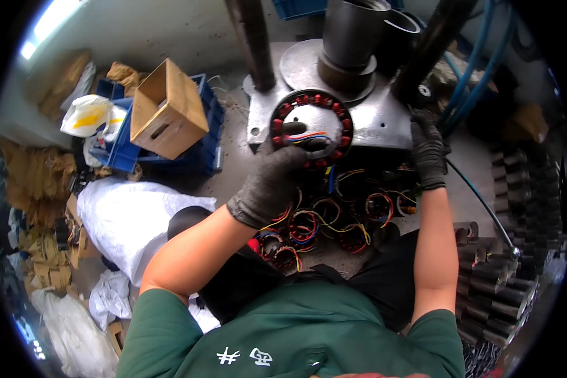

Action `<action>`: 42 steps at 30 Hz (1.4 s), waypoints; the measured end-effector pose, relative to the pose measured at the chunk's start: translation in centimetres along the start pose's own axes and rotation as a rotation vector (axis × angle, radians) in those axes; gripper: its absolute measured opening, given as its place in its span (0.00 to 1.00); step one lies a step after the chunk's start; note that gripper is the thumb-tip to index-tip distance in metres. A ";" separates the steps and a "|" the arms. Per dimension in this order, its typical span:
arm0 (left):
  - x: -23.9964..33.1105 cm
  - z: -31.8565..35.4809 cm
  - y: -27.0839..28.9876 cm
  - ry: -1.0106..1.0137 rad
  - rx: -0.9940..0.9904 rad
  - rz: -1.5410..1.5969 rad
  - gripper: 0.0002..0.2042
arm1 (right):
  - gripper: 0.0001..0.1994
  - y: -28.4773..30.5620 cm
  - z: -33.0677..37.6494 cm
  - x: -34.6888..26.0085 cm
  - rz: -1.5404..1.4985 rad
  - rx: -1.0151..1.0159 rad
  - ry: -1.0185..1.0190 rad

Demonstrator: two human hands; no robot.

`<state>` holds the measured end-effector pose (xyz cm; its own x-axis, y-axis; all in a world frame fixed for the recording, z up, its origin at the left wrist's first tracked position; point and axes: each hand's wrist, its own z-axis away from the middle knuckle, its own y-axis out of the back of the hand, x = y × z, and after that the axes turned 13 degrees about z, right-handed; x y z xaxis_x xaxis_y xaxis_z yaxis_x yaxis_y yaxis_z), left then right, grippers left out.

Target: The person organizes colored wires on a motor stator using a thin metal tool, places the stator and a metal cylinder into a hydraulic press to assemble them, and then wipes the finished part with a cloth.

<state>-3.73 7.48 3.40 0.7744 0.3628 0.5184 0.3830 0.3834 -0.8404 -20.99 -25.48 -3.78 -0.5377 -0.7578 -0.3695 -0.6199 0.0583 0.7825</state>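
Note:
In my left hand (274, 167), gloved in dark grey, is a motor stator (342, 129), a dark ring with red windings round its inside. My fingers pass through its opening, beside its blue, orange and red lead wires. The stator is held up over the front of a metal press plate (375, 116). My right hand (429, 157), also gloved, is at the plate's right edge below a dark post, its fingers curled; what they grip is hidden.
Several wired stators (305, 227) lie on the floor between my legs. A dark cylinder (353, 38) stands on the press's round plate. At left, a cardboard box (170, 120) sits on blue crates near a white sack (132, 214). Dark metal cylinders (498, 283) are stacked at right, near blue hoses (472, 82).

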 end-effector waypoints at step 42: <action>-4.0 -1.9 -0.3 -0.266 -0.047 -0.818 0.22 | 0.35 3.6 7.8 -14.2 -1.918 -0.613 -0.606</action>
<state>-5.99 4.28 1.30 0.1045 0.1766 0.9787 0.7942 0.5775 -0.1890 -20.00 -9.40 0.34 0.2414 0.6706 -0.7015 -0.3371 -0.6199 -0.7086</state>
